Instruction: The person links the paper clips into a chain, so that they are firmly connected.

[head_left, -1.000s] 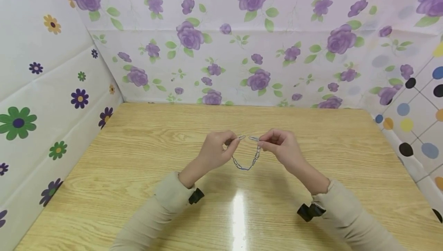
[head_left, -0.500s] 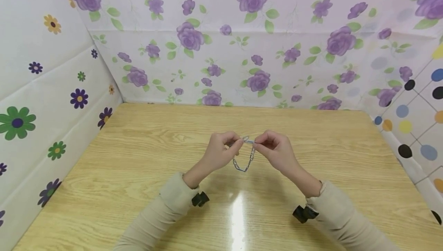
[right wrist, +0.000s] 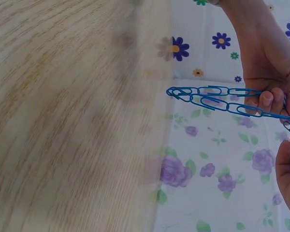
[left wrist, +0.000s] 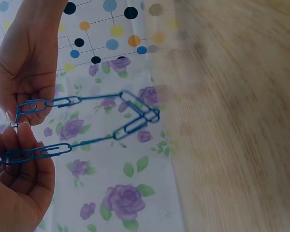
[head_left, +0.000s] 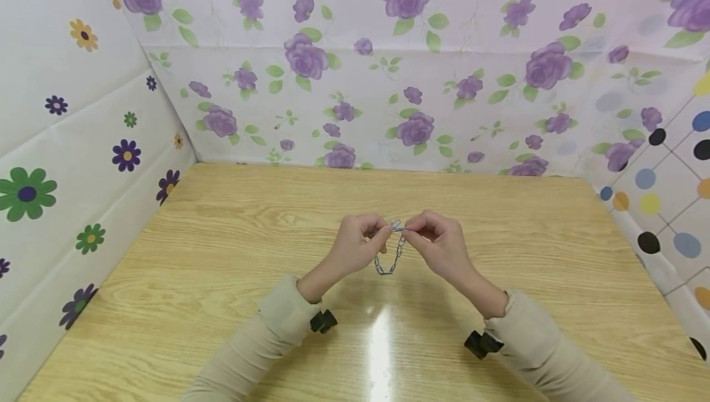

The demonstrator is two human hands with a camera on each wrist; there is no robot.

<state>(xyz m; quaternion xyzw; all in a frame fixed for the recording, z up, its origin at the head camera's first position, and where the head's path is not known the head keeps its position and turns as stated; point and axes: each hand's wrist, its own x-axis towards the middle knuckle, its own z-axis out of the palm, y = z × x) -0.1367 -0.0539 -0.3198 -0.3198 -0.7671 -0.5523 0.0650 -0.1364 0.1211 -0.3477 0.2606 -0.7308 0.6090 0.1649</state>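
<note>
A chain of linked blue paper clips (head_left: 386, 273) hangs in a loop between both hands above the table. My left hand (head_left: 357, 243) pinches one end of it between thumb and fingers. The right hand (head_left: 440, 243) pinches a paper clip at the other end, and the fingertips of both hands nearly meet there. In the left wrist view, the paper clip chain (left wrist: 100, 96) stretches out from both hands as a long loop. The right wrist view shows the paper clip chain (right wrist: 215, 103) too. Fingertips partly hide where the two ends come together.
A wooden table (head_left: 249, 205) lies under the hands. Behind it stands a wall cover with purple flowers (head_left: 305, 57). Flowered sheeting (head_left: 66, 161) borders the left side and dotted sheeting (head_left: 677, 205) the right. Black wrist cameras (head_left: 323, 321) sit at the sleeves.
The hands have come closer together, the right hand moving left. The two ends of the paper clip chain, apart earlier, now meet or overlap, and the hanging loop is narrower.
</note>
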